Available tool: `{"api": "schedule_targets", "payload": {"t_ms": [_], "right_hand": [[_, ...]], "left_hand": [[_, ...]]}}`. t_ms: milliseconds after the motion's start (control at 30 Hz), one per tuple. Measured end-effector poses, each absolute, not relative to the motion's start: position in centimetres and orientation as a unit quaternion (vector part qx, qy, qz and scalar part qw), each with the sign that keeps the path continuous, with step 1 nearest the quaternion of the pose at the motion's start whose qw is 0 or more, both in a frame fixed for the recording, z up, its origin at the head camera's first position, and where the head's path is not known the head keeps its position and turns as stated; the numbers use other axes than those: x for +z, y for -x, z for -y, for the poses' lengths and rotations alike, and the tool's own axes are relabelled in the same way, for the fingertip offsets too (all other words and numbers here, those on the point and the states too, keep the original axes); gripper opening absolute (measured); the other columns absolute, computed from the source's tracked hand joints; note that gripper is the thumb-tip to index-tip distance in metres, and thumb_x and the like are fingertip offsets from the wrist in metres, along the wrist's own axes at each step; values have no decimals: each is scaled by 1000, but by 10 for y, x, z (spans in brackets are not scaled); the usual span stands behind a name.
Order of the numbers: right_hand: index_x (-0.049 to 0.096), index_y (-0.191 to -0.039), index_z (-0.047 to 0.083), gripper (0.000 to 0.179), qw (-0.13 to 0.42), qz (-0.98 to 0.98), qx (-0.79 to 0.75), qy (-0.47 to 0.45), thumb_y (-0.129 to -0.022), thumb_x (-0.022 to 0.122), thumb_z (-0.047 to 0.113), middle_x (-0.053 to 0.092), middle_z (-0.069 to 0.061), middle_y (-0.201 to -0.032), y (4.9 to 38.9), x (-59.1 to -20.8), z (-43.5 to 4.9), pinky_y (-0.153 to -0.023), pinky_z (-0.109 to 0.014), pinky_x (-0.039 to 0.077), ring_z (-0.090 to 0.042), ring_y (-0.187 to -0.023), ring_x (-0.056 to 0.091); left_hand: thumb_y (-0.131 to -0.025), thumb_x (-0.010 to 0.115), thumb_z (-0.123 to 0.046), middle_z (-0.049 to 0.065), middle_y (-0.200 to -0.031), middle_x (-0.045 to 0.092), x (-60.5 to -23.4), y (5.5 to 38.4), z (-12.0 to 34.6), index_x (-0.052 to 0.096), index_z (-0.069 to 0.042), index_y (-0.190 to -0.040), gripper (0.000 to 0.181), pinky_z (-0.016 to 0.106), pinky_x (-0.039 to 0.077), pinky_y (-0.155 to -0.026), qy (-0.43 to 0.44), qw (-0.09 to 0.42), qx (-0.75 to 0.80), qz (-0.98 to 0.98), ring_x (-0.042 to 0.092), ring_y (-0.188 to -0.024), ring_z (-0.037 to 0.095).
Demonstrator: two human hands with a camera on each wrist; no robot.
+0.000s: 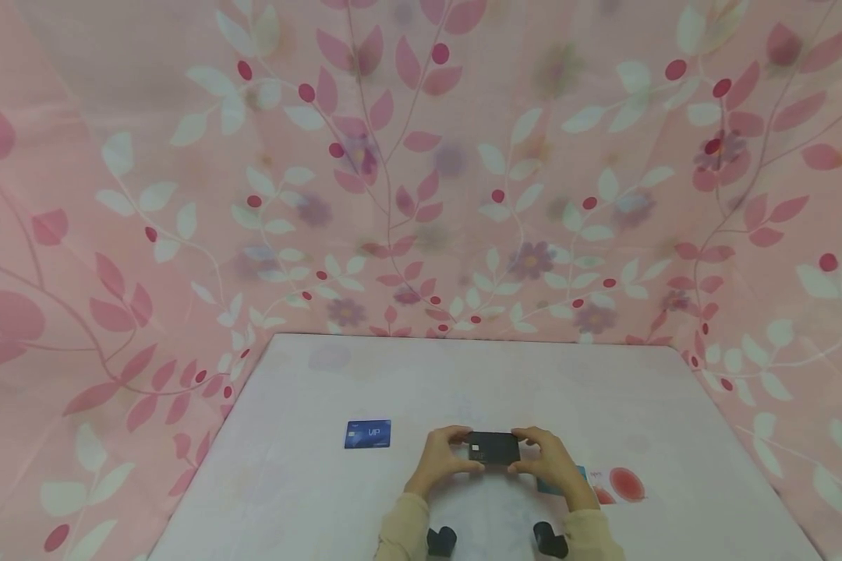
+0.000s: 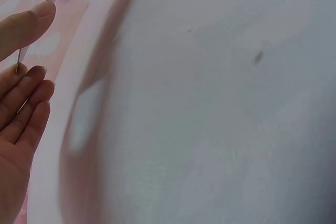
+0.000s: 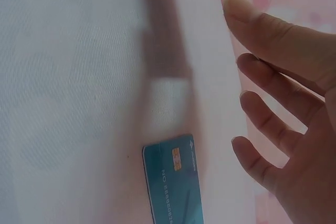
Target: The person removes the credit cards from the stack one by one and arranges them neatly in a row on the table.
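Ok, looking at one pink floral backdrop (image 1: pixel 428 156), behind and beside one white table (image 1: pixel 295 499). Next, count two beige sleeves (image 1: pixel 403 526), then two hands: left hand (image 1: pixel 442 456) and right hand (image 1: pixel 546 458), both pinching one black chip card (image 1: pixel 494 449) by opposite short ends, holding it up above the table. Also count three more cards lying flat: one blue VIP card (image 1: pixel 368 435) off to the left, plus one white-and-red card (image 1: pixel 627 485) and one teal chip card (image 3: pixel 173 182) just beside it, near the right sleeve. Oh, and spot two black gadgets (image 1: pixel 442 541) by the cuffs.
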State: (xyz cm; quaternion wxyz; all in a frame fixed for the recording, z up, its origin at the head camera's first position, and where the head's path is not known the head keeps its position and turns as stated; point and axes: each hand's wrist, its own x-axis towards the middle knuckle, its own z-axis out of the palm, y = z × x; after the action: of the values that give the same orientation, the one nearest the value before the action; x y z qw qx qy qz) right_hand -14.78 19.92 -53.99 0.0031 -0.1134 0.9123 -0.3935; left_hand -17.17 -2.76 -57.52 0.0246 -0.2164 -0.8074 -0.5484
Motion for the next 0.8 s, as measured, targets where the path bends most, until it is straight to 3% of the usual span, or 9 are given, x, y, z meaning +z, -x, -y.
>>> {"api": "schedule_targets", "payload": {"t_ms": [467,800], "right_hand": [[64,-110,-4,59,12,-922,-375,100,-58,87,12,65,-18,-108,150,-542,-205,-79,-49,49,-35,-93,58],[65,-109,-4,58,8,-927,-366,85,-57,87,10,66,-16,-106,148,-547,-208,-80,-49,48,-33,-92,57]], "left_hand": [[-57,89,-13,12,-98,70,-582,178,17,66,3,-105,55,25,51,-81,213,4,-529,821,65,-88,18],[-55,90,-12,12,-94,69,-588,179,11,67,4,-103,55,24,52,-78,218,17,-526,822,64,-84,16]]}}
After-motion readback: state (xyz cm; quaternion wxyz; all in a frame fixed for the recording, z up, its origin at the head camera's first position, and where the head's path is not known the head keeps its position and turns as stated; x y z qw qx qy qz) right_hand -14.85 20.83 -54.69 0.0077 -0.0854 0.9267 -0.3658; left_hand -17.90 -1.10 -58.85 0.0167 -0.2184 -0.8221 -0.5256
